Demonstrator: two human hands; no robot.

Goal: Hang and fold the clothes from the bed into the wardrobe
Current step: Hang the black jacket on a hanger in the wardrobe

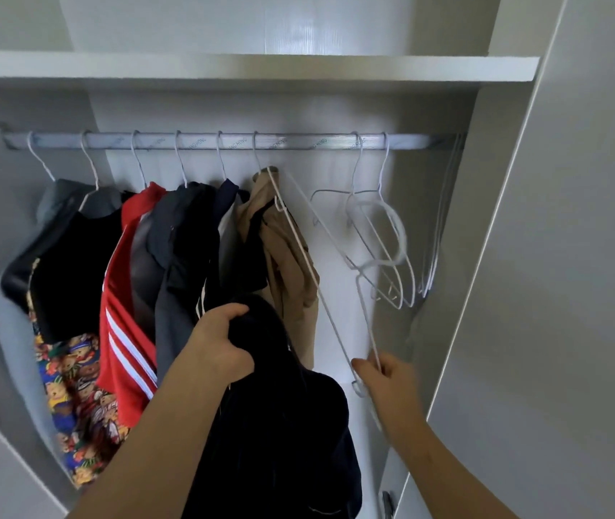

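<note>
Gap on the rail [317, 141]
6 hung garments [171, 249] pack its left, empty hangers [384, 237] crowd its right; a slanted hanger [336, 333] crosses the bare stretch between.

Soft, diffuse light fills the wardrobe, bright overall; a pale glare patch sits on the back panel [298, 28] at upper centre; the black garment [279, 425] at lower centre is a nearly detailless dark mass; the right hand [392, 380] and the wire hanger [337, 331] it holds are motion-blurred; the shelf [261, 69] edge bows slightly from wide-angle distortion.
</note>
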